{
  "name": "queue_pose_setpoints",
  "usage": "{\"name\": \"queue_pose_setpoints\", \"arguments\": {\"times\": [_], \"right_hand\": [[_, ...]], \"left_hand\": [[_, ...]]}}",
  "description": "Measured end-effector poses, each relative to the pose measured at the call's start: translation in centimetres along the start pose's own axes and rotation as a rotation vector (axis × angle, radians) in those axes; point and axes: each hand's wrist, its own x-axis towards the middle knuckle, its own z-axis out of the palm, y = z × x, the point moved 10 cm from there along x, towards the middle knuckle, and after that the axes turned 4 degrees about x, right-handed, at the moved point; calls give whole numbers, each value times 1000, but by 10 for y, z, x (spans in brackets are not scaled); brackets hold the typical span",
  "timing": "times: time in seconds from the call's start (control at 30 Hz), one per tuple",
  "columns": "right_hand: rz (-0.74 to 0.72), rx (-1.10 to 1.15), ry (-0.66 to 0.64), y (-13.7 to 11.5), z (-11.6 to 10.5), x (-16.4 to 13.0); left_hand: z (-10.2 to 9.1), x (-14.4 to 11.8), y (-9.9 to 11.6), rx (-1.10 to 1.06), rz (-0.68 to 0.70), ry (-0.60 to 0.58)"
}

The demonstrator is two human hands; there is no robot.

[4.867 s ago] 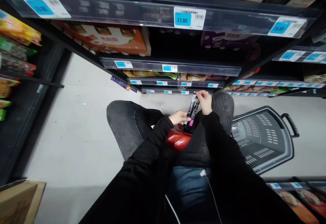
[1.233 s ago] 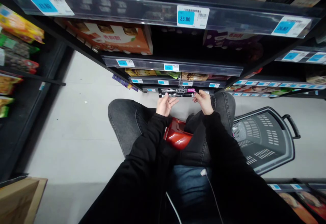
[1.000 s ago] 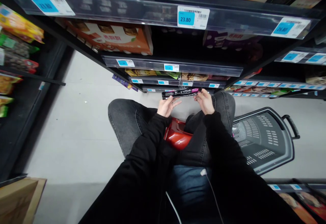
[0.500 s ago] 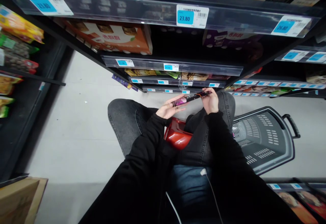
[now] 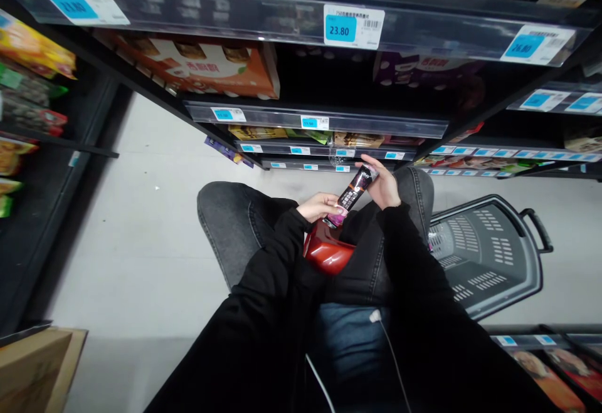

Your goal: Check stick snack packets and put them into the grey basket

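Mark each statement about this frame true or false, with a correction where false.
1. Both hands hold one long dark packet. True: the left hand has its lower end, the right hand its upper end.
2. The packet lies flat on the floor. False: it is held tilted above the knees.
3. A grey basket sits on the floor to the person's right. True.
4. The basket is full of boxes. False: none show inside it.
5. The middle price tag reads 23.80. True.
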Motion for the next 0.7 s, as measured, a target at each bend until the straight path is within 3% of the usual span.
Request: {"name": "queue_pose_setpoints", "arguments": {"times": [0.13,0.3,0.4,0.7], "right_hand": [[107,-22,-32,15,6,-2],[110,-207,73,24,-4,-3],[136,-209,87,28,-7,-3],[109,-66,18,25,1,-3]], "left_hand": [[-6,3,-3,32,-3,82],[-13,8,-4,113,37,175],[-14,9,-3,178,47,209],[-10,9,9,325,126,158]]}}
